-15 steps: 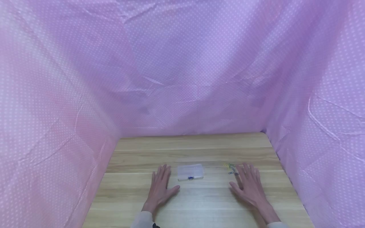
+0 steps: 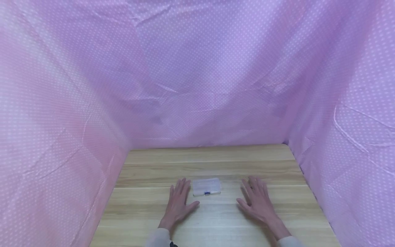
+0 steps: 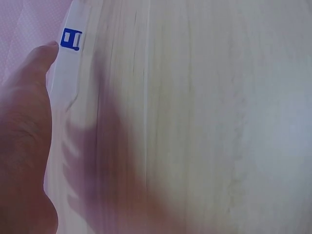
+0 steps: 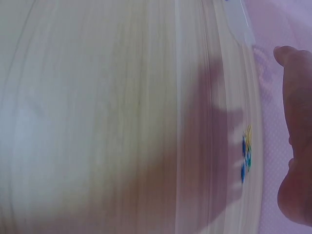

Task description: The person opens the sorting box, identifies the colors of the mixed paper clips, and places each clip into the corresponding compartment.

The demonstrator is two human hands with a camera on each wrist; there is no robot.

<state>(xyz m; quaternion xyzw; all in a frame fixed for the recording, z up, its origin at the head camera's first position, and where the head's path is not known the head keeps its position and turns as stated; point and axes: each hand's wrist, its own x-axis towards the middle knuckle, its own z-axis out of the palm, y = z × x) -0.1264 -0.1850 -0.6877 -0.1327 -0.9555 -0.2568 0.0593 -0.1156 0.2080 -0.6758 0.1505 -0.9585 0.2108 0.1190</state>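
Note:
Between the two hands lies a flat, clear plastic box (image 2: 206,186) with a blue latch (image 3: 71,39) on its near side. Left of the box is my left hand (image 2: 177,206), fingers straight and spread, holding nothing. In the left wrist view its thumb appears near the latch, though contact cannot be told. My right hand (image 2: 258,205), also spread and holding nothing, is over the small pile of paper clips and hides most of it in the head view. Yellow, blue and green paper clips (image 4: 246,153) show in the right wrist view.
A light wooden table (image 2: 203,161) carries everything. Pink cloth (image 2: 203,103) with white dots hangs behind the table and along both its sides. Both hands cast shadows on the wood.
Both hands have shifted inward, the left a little to the right and the right to the left. The right hand now covers most of the paper clips. The box has stayed in place.

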